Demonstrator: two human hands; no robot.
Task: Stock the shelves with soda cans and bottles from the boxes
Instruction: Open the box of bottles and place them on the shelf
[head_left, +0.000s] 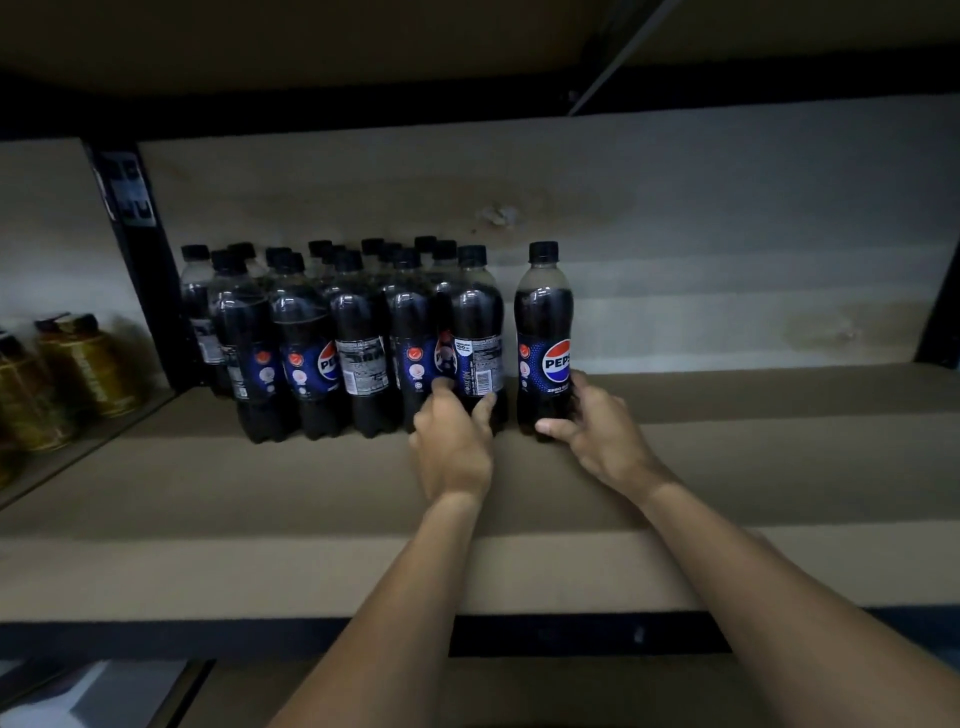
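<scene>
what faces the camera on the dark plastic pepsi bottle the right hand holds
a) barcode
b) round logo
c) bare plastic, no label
B: the dark plastic Pepsi bottle gripped by the right hand shows its round red, white and blue logo frontward.

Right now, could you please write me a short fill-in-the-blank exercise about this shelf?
1. The right hand holds the lone bottle, whose label reads ____.
2. All the bottle caps are ____.
3. The left hand grips the end bottle on the ____ side of the group.
4. The gold containers stand to the ____ of the group.
Missing words: Pepsi; black; right; left.
</scene>
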